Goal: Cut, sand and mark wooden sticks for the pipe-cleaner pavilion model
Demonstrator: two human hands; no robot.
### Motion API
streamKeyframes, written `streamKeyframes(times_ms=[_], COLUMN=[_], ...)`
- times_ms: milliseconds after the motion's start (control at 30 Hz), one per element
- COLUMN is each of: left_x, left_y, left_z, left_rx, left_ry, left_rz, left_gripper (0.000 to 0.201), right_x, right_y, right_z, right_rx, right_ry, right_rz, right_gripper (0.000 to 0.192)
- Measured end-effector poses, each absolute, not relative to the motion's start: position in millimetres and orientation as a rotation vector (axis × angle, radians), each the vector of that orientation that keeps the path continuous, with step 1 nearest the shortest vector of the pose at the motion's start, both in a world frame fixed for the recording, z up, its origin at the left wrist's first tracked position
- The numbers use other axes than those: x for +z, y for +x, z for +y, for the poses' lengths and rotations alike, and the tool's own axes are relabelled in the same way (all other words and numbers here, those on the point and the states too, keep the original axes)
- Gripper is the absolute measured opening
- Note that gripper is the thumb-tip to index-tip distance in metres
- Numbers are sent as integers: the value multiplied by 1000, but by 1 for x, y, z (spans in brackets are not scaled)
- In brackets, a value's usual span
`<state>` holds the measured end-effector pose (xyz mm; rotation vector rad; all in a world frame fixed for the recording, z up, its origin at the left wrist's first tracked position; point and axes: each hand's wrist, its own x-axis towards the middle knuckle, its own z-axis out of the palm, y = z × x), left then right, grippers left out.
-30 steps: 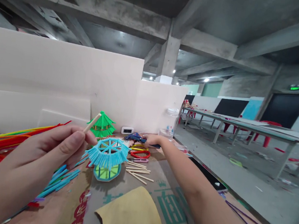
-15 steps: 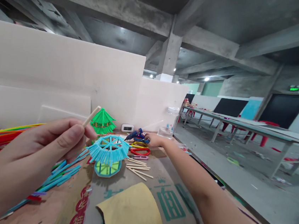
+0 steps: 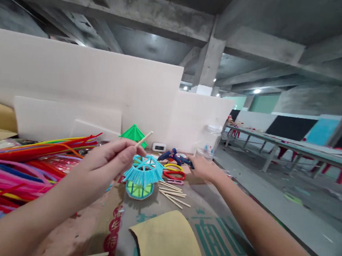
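Left hand (image 3: 109, 160) pinches a stick (image 3: 144, 139) between thumb and fingers, tip tilted up and to the right, raised above the table (image 3: 225, 248). Right hand (image 3: 202, 167) is closed on the glue gun (image 3: 174, 157) (blue, nozzle pointing left), just above the scissors (image 3: 170, 173). Blue model (image 3: 143, 176) stands between both hands; loose sticks (image 3: 173, 193) lie just right of it. Pipe cleaners (image 3: 17, 165) piled far left. Green model (image 3: 133, 133) at the back wall.

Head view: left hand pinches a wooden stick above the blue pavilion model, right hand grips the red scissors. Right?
Not quite. In the head view the right hand grips the blue glue gun, not the red scissors, which lie on the table. The left hand does pinch the wooden stick.
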<state>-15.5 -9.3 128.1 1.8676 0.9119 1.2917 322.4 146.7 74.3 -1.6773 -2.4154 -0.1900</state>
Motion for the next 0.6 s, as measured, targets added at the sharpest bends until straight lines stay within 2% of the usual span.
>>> streamKeyframes(times_ms=[200,333,433,600], left_x=[121,119,115,107], left_y=[-4,5,10,14], left_z=[-13,-21,-21,-18], left_rx=[1296,1296,1273,1293], left_ry=[1947,2025,1895,1817], left_rz=[948,990,790,554], left_gripper=[35,35,56,70], right_x=[98,120,127,120], right_y=[293,252,227,212], right_z=[81,26,-3,-19], right_rx=[-423,-688,-815,-759], right_ry=[-1585,-1101,-948,-900], right_rz=[-2227,-2221,-2247,-2280], right_gripper=[33,24,24,30])
